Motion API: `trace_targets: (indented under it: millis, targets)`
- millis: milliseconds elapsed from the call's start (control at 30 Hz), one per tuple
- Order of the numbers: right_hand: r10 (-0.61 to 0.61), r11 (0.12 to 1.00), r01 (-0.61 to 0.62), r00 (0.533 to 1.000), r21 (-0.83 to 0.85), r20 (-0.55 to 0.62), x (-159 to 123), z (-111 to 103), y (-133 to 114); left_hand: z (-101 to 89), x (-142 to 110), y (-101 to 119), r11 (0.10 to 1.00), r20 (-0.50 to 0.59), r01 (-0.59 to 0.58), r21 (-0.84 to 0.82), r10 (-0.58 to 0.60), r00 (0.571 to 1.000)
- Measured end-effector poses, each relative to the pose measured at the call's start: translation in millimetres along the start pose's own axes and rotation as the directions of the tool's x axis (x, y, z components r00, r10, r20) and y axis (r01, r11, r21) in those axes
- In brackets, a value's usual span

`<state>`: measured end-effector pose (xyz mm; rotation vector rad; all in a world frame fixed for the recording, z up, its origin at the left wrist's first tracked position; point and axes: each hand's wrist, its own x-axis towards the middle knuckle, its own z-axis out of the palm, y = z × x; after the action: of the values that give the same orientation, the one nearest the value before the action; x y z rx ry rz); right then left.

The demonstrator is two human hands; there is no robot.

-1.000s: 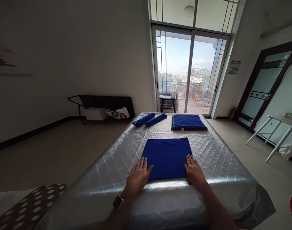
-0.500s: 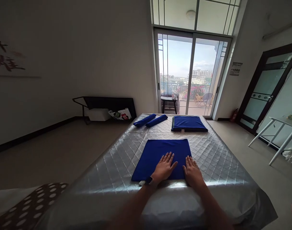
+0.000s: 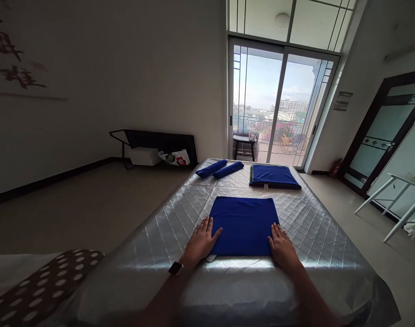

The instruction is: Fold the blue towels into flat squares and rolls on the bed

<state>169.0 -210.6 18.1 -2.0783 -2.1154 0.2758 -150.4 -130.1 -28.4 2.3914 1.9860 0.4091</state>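
- On the silver quilted cover (image 3: 166,240), directly between the person's two hands, lies a folded blue cloth (image 3: 244,225), flat and roughly square.
- At its left edge, near the front corner, is the left hand (image 3: 201,239), palm down; its fingers lie close together, pointing away from the body, and its thumb stands out from them, over the cloth's surface. It is spread flat and grips nothing.
- At its right edge, also toward the front, is the right hand (image 3: 281,244), flat as well, fingers side by side and thumb apart, reaching inward over the cloth; it is clamped on nothing either.
- Most of the cloth reaches beyond the fingertips, toward the far end; its middle is uncovered.
- By the left wrist, which wears a dark watch (image 3: 175,268), a small white tag (image 3: 210,258) shows at the cloth's near left corner.
- Farther off, well apart from both hands, lie two blue rolls (image 3: 211,168) side by side to the left and a blue folded stack (image 3: 274,176) to the right.
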Motion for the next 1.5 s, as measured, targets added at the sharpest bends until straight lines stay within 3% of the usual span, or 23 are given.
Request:
trace_targets:
  millis: [133,333,467,633,767,900,1000,1100,1233,1367,1500]
  targets:
    - [0.01,0.999,-0.007,0.998,-0.041,0.065,13.2,-20.0,-4.4,-6.1,-3.3,7.2,1.0,0.013,0.021,0.01,-0.021,1.0]
    - [0.022,0.999,-0.02,0.998,-0.034,0.06,72.4,-45.6,-19.1,-14.7,-8.0,13.1,0.998,0.057,0.04,0.038,-0.043,0.997]
    - [0.102,0.994,-0.101,0.995,-0.029,0.023,100.5,-33.6,-16.2,-20.2,-10.1,10.9,0.997,0.104,0.049,0.058,-0.055,0.993]
    - [0.11,0.994,-0.11,0.994,-0.022,-0.02,106.4,-13.6,-7.6,-19.9,2.5,17.5,0.995,0.112,0.043,0.094,-0.053,0.992]
    - [0.114,0.993,-0.115,0.993,-0.018,-0.028,105.3,-12.7,-7.6,-13.8,35.5,73.1,0.987,0.058,-0.147,0.058,0.143,0.988]
    - [0.096,0.995,-0.097,0.995,-0.04,-0.026,105.1,-13.2,-7.0,1.2,74.4,146.7,0.925,0.019,-0.379,-0.024,0.38,0.925]
    - [0.085,0.995,-0.086,0.996,-0.049,-0.029,105.7,-11.1,-5.2,14.9,94.0,169.9,0.908,0.06,-0.414,-0.063,0.418,0.907]
    - [0.096,0.994,-0.097,0.995,-0.047,-0.032,107.0,-9.9,-4.9,23.4,102.3,153.4,0.935,0.089,-0.346,-0.076,0.352,0.932]
    - [0.111,0.994,-0.111,0.994,-0.02,-0.023,107.3,-11.6,-6.7,16.3,103.0,93.4,0.985,0.104,-0.17,-0.035,0.173,0.979]
    - [0.113,0.993,-0.113,0.994,-0.029,-0.008,105.6,-13.4,-7.6,-0.3,99.3,36.8,1.0,0.11,0.0,0.001,0.0,0.994]
    - [0.134,0.989,-0.132,0.991,-0.069,0.02,107.9,-17.3,-9.2,-3.9,94.4,15.3,0.999,0.099,0.036,-0.01,-0.035,0.995]
